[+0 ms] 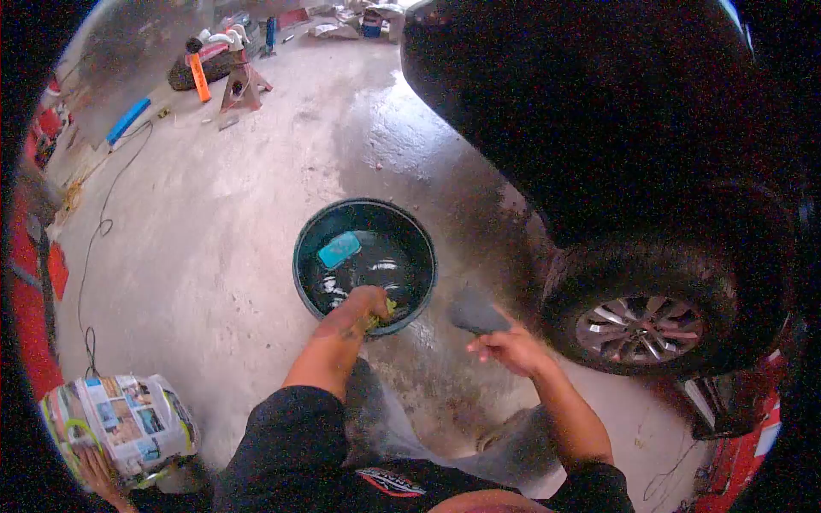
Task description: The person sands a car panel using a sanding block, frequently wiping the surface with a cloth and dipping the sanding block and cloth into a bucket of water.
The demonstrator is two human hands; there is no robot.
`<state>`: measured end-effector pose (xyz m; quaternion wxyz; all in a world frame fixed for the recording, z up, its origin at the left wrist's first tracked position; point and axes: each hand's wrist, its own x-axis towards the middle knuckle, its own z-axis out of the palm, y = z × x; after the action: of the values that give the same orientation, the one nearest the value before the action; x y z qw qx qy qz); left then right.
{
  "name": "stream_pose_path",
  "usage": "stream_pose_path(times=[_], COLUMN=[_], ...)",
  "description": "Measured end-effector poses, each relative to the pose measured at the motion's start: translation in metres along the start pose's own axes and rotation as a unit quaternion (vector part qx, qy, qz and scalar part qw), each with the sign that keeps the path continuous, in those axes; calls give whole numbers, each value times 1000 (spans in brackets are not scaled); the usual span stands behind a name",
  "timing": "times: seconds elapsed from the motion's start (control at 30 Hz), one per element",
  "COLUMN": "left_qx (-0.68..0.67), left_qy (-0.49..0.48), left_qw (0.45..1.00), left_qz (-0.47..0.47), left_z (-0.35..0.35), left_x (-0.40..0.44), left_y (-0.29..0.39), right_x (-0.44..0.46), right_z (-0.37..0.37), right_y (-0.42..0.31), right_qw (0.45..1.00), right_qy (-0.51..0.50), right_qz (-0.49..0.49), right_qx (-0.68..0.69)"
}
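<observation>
A round dark tub (303,289) of water stands on the concrete floor, with a turquoise sponge (339,250) in it toward the left. My left hand (368,305) reaches over the tub's near rim, its fingers closed around a yellow-green thing (391,306). Most of that thing is hidden by the hand, so its kind does not show. To the right of the tub, my right hand (510,349) grips a flat dark grey pad (477,311), slightly blurred. The pad is held above the floor between the tub and a car wheel (640,330).
A dark car (599,111) fills the right side. At lower left, another person's hand (98,468) rests on a picture-printed container (137,419). A jack stand (242,85), an orange-handled tool (199,77) and a blue bar (128,121) lie farther back. A cable (106,227) runs along the left floor.
</observation>
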<state>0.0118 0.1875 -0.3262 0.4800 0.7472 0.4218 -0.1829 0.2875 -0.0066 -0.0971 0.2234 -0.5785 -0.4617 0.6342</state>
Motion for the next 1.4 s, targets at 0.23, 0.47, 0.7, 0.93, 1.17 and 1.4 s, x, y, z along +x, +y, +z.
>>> stream_pose_path(times=[0.23,0.47,0.7,0.93,1.17,1.4], left_qx=[186,255,23,-57,-134,233], left_qy=[195,345,541,486,252,61], left_qw=[963,900,838,868,942,970], left_qz=[18,78,62,-82,-177,42], left_z=[-66,-79,-46,-47,-69,-168], left_x=[-125,-153,-142,-116,-85,-105], left_y=[51,-18,-43,13,30,53], right_x=[112,182,243,327,336,324], right_z=[68,82,73,4,-30,34], right_y=[-16,5,0,-37,-69,-59], right_qw=[861,857,883,905,832,667], right_qy=[126,323,371,211,144,120], right_qz=[-269,-169,-231,-299,-338,-273], right_qx=[-412,-365,-171,-219,-416,-682])
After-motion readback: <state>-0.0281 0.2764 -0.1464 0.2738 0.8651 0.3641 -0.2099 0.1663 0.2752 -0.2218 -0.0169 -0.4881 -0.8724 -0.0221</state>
